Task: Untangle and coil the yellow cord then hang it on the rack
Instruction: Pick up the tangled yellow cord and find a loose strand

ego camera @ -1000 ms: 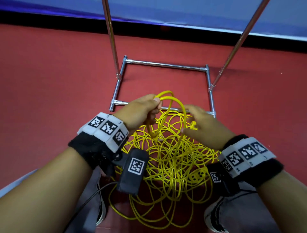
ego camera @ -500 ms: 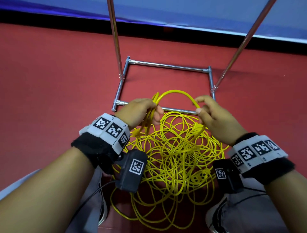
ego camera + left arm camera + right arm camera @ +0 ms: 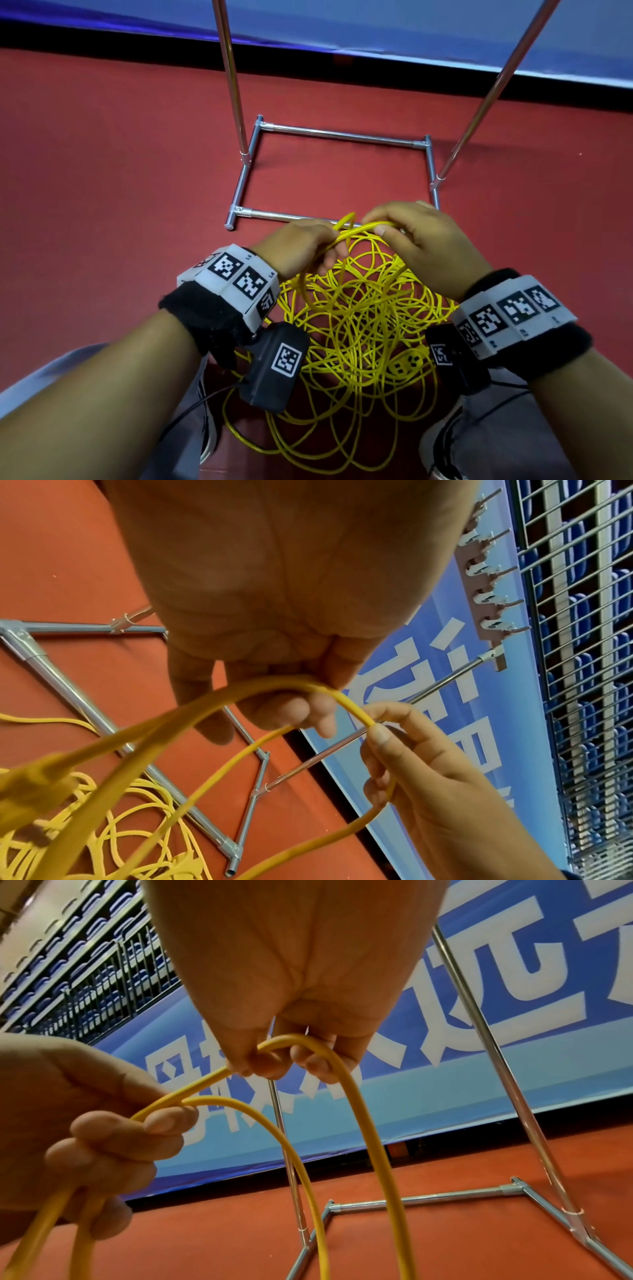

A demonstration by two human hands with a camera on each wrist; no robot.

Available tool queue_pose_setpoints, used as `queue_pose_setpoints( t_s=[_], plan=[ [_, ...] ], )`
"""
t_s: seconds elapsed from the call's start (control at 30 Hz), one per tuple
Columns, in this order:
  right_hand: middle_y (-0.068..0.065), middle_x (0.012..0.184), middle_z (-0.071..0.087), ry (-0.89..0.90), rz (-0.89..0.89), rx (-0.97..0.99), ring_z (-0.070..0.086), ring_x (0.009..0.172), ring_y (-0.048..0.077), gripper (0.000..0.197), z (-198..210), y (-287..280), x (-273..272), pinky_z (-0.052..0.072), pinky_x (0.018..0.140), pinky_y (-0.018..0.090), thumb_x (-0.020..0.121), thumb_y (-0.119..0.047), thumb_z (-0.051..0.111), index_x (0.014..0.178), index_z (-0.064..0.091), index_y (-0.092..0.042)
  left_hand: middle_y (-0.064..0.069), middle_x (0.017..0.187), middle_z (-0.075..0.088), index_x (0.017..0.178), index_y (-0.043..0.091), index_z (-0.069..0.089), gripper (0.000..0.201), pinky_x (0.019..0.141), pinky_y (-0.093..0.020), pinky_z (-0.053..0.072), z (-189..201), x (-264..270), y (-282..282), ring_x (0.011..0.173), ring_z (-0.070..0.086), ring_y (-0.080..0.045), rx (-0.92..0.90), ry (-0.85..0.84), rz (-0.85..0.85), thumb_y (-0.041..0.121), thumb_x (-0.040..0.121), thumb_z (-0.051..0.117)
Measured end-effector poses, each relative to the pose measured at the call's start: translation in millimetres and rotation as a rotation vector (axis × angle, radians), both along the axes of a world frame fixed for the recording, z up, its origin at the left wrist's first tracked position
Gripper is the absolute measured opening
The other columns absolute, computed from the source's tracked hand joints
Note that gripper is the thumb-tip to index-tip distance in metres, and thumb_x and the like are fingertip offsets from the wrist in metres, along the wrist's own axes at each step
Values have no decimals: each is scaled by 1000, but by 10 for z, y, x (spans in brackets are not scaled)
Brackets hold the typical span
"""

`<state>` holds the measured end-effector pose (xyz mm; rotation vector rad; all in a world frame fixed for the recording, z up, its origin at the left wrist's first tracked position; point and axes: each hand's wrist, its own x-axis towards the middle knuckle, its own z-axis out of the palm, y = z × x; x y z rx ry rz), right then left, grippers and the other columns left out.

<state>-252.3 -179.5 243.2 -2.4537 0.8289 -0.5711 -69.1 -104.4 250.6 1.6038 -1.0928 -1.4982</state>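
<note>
A tangled yellow cord [image 3: 359, 329] lies heaped on the red floor between my feet, its socket end [image 3: 407, 364] low in the pile. My left hand [image 3: 305, 250] grips raised loops of the cord [image 3: 260, 688] in curled fingers. My right hand [image 3: 411, 233] pinches a strand of the cord [image 3: 308, 1045] between thumb and fingers, close beside the left hand. Both hands hover just above the heap. The metal rack [image 3: 342, 135] stands right behind them, its base frame on the floor and two uprights rising out of view. A row of hooks [image 3: 486, 569] tops the rack.
A blue banner [image 3: 479, 1031] and a black strip run along the far edge of the red floor [image 3: 120, 171]. Behind it are railings and blue seats [image 3: 582, 615]. My shoes [image 3: 442, 442] flank the cord heap.
My right hand has moved left and up with its strand, closing in on the left hand. The arch of cord between the hands has shortened. The left hand still grips its loops.
</note>
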Motion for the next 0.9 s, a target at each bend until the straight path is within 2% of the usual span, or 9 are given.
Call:
queue_pose_setpoints(
  t_s=[0.13,0.2,0.27,0.4,0.5,0.6,0.63,0.8,0.9],
  plan=[
    [-13,61,56,-129,-110,241,46,54,4,18,56,7,11,34,55,13,88,-16,65,95,50,-23,7,44,36,69,8,56,42,50,-26,27,-21,-33,-11,44,29,-11,31,59,-17,19,100,30],
    [-18,61,59,-160,-134,273,49,53,-1,17,52,7,20,35,53,11,85,-15,67,89,51,-21,10,43,32,69,9,54,46,44,-19,27,-12,-51,1,42,27,-8,41,57,-44,32,102,31],
    [-15,61,58,-216,-174,310,48,54,-2,18,31,-15,29,36,55,13,83,-16,70,84,53,-22,12,43,34,67,11,48,39,44,-17,28,10,-66,16,41,29,-6,6,41,-56,27,101,36],
    [-10,71,60,-261,-241,394,53,67,5,18,-55,-58,28,43,68,18,83,-20,71,87,55,-28,10,48,36,67,14,41,36,48,-19,30,78,-52,15,43,31,-5,-53,58,-44,22,101,36],
    [-7,88,69,-138,-202,489,62,84,7,17,-195,-57,-15,46,85,29,89,-16,62,97,57,-31,12,47,34,67,14,38,36,47,-17,31,165,-8,19,41,31,-4,-81,101,-8,22,102,32],
    [8,103,69,29,-187,573,63,96,22,27,-335,-33,-53,46,89,39,91,-6,54,97,58,-32,13,45,28,69,14,36,36,52,-22,28,268,57,32,39,24,-3,-130,197,27,23,103,29],
    [8,101,68,96,-181,583,62,92,24,26,-391,-18,-64,46,86,39,91,-5,53,96,59,-30,13,46,26,69,15,36,36,54,-24,26,299,79,34,40,22,-3,-148,223,38,23,103,28],
    [-13,67,49,258,-105,656,48,54,-8,10,-487,139,5,33,57,10,93,-9,53,91,58,-17,14,45,26,69,16,36,37,55,-24,29,376,177,34,39,20,-3,-187,236,112,27,103,29],
    [-9,60,44,257,-69,730,40,48,-2,10,-475,170,56,32,55,16,94,-15,53,85,56,-14,14,45,27,69,16,37,37,54,-24,27,344,198,28,40,21,-3,-202,176,129,26,104,29]
  ],
)
